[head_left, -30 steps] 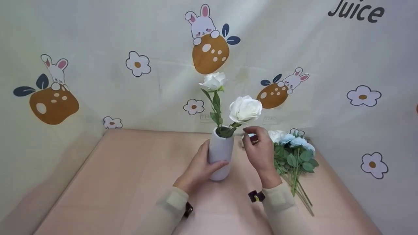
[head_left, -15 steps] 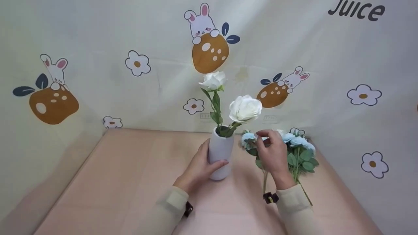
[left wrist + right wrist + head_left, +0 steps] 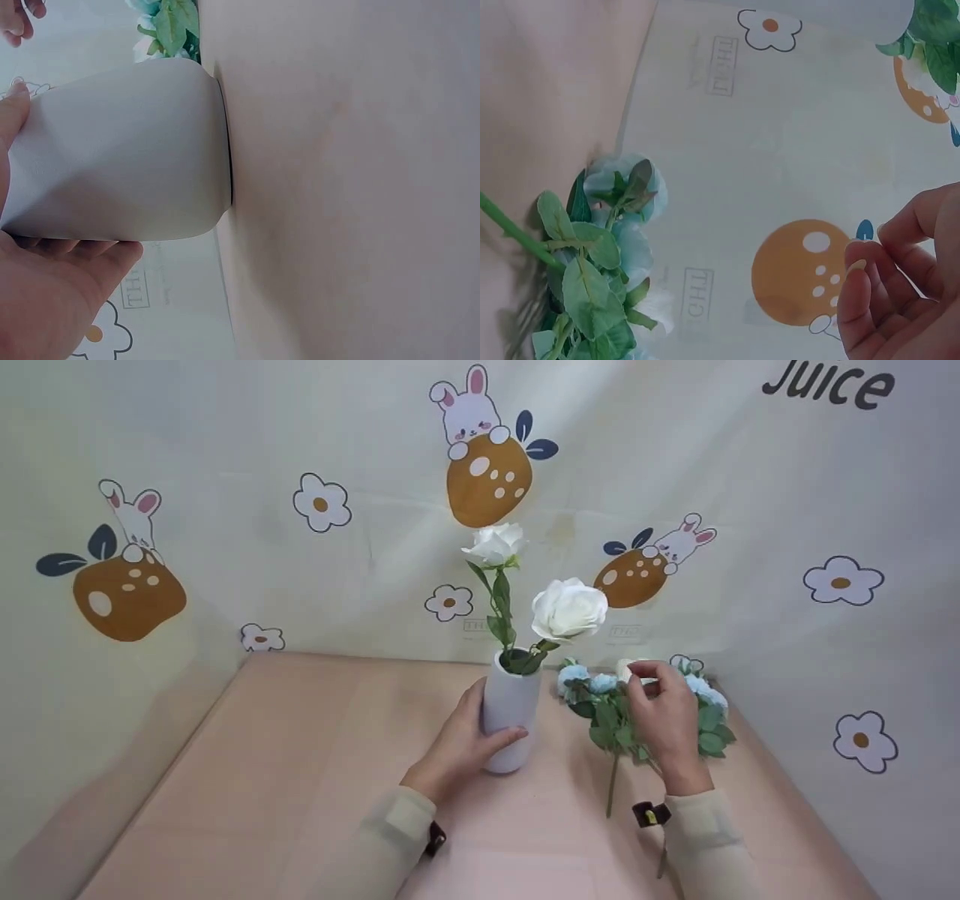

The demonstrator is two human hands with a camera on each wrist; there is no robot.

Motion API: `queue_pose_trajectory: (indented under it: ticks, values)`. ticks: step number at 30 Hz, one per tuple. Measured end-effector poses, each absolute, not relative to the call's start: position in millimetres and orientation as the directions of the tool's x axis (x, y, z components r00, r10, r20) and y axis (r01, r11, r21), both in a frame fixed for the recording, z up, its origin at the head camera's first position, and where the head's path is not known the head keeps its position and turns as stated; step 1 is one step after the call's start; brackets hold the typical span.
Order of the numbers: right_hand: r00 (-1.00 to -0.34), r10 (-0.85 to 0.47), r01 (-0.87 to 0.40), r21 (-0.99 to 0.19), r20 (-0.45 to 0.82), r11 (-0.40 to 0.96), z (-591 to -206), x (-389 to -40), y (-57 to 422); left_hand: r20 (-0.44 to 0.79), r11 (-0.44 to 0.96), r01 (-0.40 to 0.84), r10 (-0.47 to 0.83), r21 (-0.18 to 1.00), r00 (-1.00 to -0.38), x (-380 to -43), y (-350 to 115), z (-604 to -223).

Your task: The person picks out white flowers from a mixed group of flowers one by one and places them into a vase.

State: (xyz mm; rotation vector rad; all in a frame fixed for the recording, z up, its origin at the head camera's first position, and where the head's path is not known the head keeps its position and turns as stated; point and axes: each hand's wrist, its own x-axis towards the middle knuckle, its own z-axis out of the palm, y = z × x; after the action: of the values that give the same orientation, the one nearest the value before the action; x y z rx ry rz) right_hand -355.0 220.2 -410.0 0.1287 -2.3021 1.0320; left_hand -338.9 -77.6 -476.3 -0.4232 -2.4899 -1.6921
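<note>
My left hand (image 3: 461, 742) grips a pale grey-white vase (image 3: 513, 709), thumb across its front. In the left wrist view the vase (image 3: 127, 154) stands on the tabletop, fingers curled along one side. Two white roses rise from its mouth: a taller, smaller one (image 3: 497, 545) and a fuller one (image 3: 570, 610) leaning right. My right hand (image 3: 667, 724) hovers over the flowers lying to the right, overlapping them in the head view. Seen from the right wrist, this hand (image 3: 904, 289) has loosely bent fingers and nothing between them.
Loose artificial flowers lie at the back right of the pink-beige table (image 3: 337, 780), with light blue blooms (image 3: 574, 675), a white bloom and green leaves (image 3: 611, 720). Their stems point toward the front. A backdrop (image 3: 375, 457) printed with rabbits and flowers stands behind the table.
My right hand has moved right, away from the vase and over the lying flowers, uncovering more blue blooms and leaves. The left hand still holds the vase in place.
</note>
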Motion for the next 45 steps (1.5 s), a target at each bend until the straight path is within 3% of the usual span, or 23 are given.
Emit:
queue_pose_trajectory:
  ticks: [6,12,19,23,33,45]
  values:
    - [-0.809,0.192,-0.292,-0.663,0.556,0.689,-409.8,-359.3,234.4,0.231,0.349,0.279,0.174,0.895,-0.957,-338.0,-77.4,-474.5]
    - [-0.859,0.184,-0.218,-0.667,0.477,0.712,-413.2,-364.7,243.7,0.220,0.345,0.267,0.172,0.900,-0.960,-338.0,-77.8,-475.5]
    - [-0.963,0.132,-0.051,-0.641,0.234,0.766,-423.5,-368.6,251.3,0.227,0.337,0.273,0.169,0.901,-0.959,-338.9,-76.8,-476.5]
    - [-0.991,0.080,0.003,-0.578,0.107,0.816,-432.0,-371.2,253.7,0.230,0.330,0.274,0.167,0.903,-0.959,-339.0,-76.8,-476.7]
    - [-0.995,0.008,0.058,-0.525,-0.096,0.849,-451.7,-374.9,251.5,0.209,0.364,0.253,0.156,0.896,-0.965,-337.2,-77.3,-475.3]
    - [-0.991,0.014,0.081,-0.526,-0.131,0.847,-459.4,-375.7,249.0,0.200,0.363,0.242,0.150,0.900,-0.968,-338.0,-76.3,-475.4]
